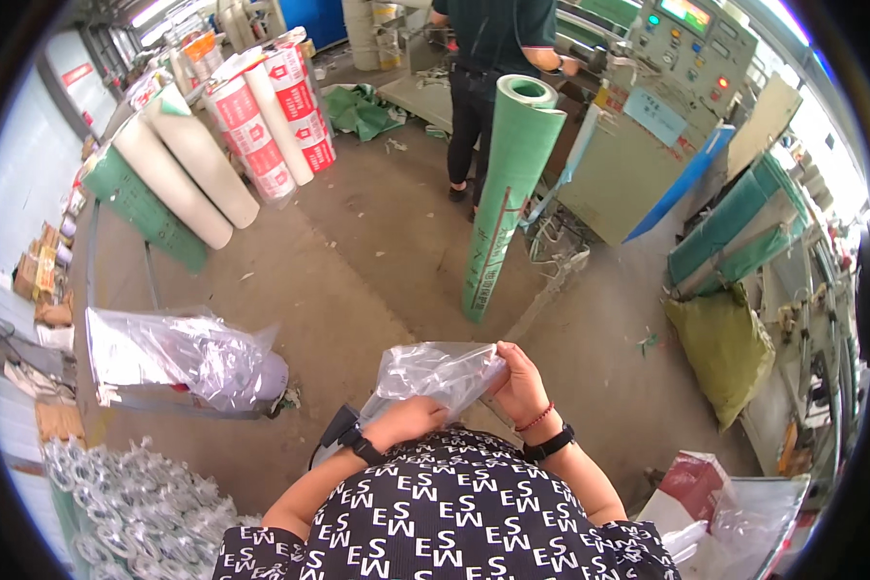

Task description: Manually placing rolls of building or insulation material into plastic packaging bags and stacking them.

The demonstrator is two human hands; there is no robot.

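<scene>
Clear crumpled plastic bag (440, 372) held at chest height between both hands; long axis runs left-right; right hand (520, 385) fingers pinch its right edge, left hand (406, 420) fingers pinch its lower left

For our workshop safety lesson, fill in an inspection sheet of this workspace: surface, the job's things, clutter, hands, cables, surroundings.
Surface: bare concrete floor, dusty, with small scraps.
Job's things: clear plastic bag held in front of the body; green roll stands upright just ahead.
Clutter: pile of clear plastic bags at left, green cloth heap, yellow-green sack.
Hands: left hand and right hand both grip the bag; wristbands on both wrists.
Cables: nothing seen for certain.
Surroundings: leaning white and green rolls, control panel, another person standing at the machine.
</scene>
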